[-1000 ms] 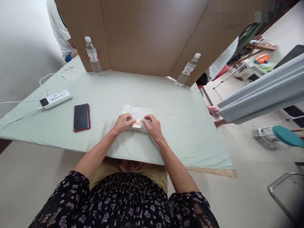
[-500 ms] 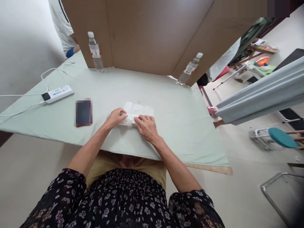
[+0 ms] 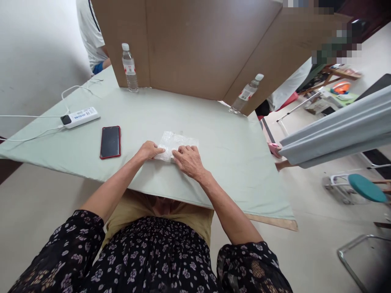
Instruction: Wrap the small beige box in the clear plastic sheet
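Observation:
A clear sheet of bubble wrap [image 3: 180, 140] lies on the cloth-covered table [image 3: 226, 162] in front of me, its near edge between my hands. My left hand [image 3: 149, 150] pinches the left end of the wrap, thumb on top and fingers curled. My right hand [image 3: 187, 160] rests on the right part, fingers bent over it and thumb pressed near the near edge. Whether something lies inside the wrap, I cannot tell.
A red-cased phone [image 3: 110, 141] and a white power strip [image 3: 81, 117] with cables lie to the left. Two water bottles, one left [image 3: 130, 69] and one right [image 3: 247, 94], stand before a large cardboard panel [image 3: 189, 49]. A person's sleeve [image 3: 90, 36] shows behind it.
My left hand's fingers have curled further under, with the thumb now stretched along the wrap. My right hand is nearly unmoved. The camera view has shifted slightly.

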